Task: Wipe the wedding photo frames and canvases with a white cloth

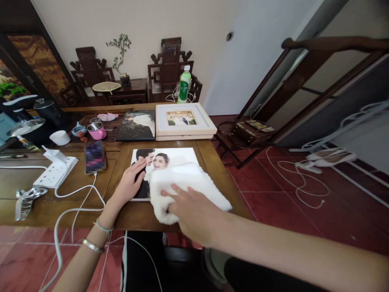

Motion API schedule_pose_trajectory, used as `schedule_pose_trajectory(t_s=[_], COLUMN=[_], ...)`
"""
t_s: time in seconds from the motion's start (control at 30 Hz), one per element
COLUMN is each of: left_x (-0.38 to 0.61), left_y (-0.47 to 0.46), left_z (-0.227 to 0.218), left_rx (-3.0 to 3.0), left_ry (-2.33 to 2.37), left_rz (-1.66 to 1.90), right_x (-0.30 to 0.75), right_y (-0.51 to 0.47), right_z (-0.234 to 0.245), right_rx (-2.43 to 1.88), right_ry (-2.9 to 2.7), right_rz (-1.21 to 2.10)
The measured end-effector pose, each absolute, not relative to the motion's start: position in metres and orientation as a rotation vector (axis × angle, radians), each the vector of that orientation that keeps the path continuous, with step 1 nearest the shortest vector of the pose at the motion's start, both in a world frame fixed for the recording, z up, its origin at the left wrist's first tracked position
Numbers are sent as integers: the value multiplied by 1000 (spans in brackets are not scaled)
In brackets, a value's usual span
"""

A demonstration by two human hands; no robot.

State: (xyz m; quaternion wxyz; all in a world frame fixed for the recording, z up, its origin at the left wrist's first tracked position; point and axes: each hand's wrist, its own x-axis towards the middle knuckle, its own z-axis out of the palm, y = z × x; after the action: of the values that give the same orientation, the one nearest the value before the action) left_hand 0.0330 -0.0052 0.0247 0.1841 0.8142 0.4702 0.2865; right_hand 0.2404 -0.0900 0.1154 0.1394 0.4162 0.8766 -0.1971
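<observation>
A flat wedding photo panel (139,194) lies on the wooden table in front of me, picturing a couple. My left hand (131,182) rests on its left side with fingers stretched out, holding nothing. A fluffy white cloth (185,176) covers the panel's right part and spreads past its edge onto the table. On top of the cloth is my right hand (190,207), its fingers pressing into the pile and gripping a fold near the front edge. The panel's lower right corner is hidden under the cloth.
Behind the panel sit a dark photo album (130,127) and a pale framed picture (209,125). A green bottle (184,87) stands behind them. To the left are a phone (95,158), a white power strip (57,172), cables, a pink cup (97,132) and a hair clip (26,202).
</observation>
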Motion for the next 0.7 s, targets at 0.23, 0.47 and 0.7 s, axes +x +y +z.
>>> schedule_pose_trajectory(t_s=[0.23,0.47,0.7], left_x=[32,32,30], left_y=[-4,-5,-4], left_z=[23,24,19], left_rx=[2311,2308,2352], left_ry=[1303,1323,1304], left_rz=[845,822,752], right_x=[250,249,228], right_y=[7,49,-32], right_z=[106,89,87], right_rx=[1264,1374,1378], right_ry=[2694,2763,2559], right_rz=[-432,-327,-248])
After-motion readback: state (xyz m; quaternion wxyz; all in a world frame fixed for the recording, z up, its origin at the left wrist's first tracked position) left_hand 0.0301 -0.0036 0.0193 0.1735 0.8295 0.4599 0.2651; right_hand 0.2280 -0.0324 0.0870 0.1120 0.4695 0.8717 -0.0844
